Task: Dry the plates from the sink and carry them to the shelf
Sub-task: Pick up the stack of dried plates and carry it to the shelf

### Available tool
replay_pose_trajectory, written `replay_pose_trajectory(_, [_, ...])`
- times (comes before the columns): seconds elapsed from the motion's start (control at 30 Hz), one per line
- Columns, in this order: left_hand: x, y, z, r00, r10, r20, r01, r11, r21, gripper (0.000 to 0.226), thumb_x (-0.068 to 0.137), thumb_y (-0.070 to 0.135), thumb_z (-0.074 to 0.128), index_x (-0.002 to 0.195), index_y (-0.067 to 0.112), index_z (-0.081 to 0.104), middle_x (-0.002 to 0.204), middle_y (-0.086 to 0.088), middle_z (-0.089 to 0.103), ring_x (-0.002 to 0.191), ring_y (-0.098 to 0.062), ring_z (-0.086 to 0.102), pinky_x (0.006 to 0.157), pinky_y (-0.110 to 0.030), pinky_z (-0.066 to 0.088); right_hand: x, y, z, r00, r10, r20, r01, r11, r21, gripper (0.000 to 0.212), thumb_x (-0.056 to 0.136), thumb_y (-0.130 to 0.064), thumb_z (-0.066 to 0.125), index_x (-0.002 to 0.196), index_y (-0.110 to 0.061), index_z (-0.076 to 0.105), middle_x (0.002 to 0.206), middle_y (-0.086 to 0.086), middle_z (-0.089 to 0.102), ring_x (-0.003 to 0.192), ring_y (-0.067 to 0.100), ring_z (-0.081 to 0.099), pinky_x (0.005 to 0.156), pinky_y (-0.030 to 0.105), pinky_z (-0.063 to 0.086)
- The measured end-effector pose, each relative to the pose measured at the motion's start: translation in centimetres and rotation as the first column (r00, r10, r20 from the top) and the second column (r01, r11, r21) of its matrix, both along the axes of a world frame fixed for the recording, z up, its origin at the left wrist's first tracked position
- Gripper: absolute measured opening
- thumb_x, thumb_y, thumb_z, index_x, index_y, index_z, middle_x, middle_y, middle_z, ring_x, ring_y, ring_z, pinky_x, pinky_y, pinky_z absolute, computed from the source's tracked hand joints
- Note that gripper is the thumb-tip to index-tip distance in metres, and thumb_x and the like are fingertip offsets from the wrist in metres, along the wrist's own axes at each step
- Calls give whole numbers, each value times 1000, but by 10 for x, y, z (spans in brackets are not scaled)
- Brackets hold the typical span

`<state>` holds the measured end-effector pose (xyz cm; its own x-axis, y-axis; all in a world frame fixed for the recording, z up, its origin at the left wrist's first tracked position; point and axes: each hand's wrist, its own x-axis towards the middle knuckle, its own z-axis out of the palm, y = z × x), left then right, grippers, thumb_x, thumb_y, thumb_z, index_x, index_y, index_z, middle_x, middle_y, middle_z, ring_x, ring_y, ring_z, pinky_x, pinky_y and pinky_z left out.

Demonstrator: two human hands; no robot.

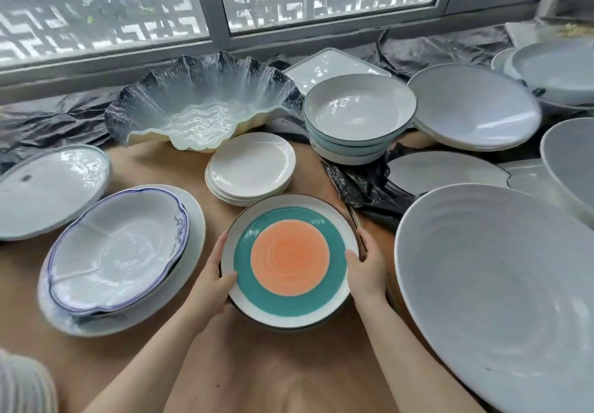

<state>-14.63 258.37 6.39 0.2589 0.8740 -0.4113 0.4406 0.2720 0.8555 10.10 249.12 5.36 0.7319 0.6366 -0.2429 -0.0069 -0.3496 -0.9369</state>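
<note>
I hold the teal and orange plate [291, 260] by its two sides, low over the brown counter [154, 168] and in the middle of the crockery laid out there. My left hand [210, 279] grips the left rim, thumb curled over the white border and the other fingers underneath. My right hand [366, 266] grips the right rim the same way, thumb on top at the edge of the teal ring. The plate sits face up, roughly level, with a dark rim around its white border; a second dark edge shows just beneath it, but I cannot tell whether that is another plate.

Just beyond the plate stands a short stack of white plates [252, 168], close to its far rim but apart from it. To my left a scalloped blue-edged dish [119, 248] rests on a wide white platter [189, 216], and further left lies an oval plate [51, 191]. Behind the stack is a wavy glass bowl [199, 101]. To the right of it sit stacked bowls with dark rims [358, 117], then a broad grey dish [472, 106]. A very large grey ribbed bowl [495, 290] fills the near right. Crumpled black plastic sheeting [360, 184] lies under the far pieces, below the window [218, 4].
</note>
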Motion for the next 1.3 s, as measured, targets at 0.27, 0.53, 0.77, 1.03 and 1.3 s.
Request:
replay_pose_trajectory(0.27, [-10,4,10,974,-154,-168,182,969,167,71,88,22,58,136,63,26,96,21,65,79,-7,62,62,-18,50,3,0,12,829,316,461,-163,926,-341,63,91,-19,57,148,-21,31,152,2,36,139,22,31,112,36,27])
replay_pose_trajectory(0.53, [-64,-18,51,927,-173,-333,260,935,239,57,91,19,59,145,24,41,138,8,53,114,-3,54,97,-22,38,-71,2,50,493,615,616,-492,780,-386,51,95,-24,49,144,-17,39,153,2,34,145,18,21,118,29,9])
replay_pose_trajectory(0.77, [-172,-56,135,955,-22,-297,150,898,414,56,92,8,60,143,21,41,128,-2,60,119,-15,54,105,-37,41,-173,3,138,440,637,633,-710,678,-189,39,90,-19,58,128,-23,59,124,1,64,114,19,58,94,26,40])
replay_pose_trajectory(1.03, [-350,-161,257,869,348,-352,-20,734,679,61,92,12,60,146,25,36,138,6,51,126,-14,51,106,-30,37,-353,-8,269,138,531,836,-903,414,-114,37,92,-25,57,129,-28,58,128,-9,63,117,13,58,102,29,41])
replay_pose_trajectory(1.3, [-514,-316,339,534,695,-482,5,567,823,63,92,16,60,147,28,32,153,9,31,146,-13,16,112,-19,10,-564,-70,348,-16,405,914,-1000,-14,-11,41,91,-26,59,132,-28,55,123,-11,64,113,13,59,98,30,44])
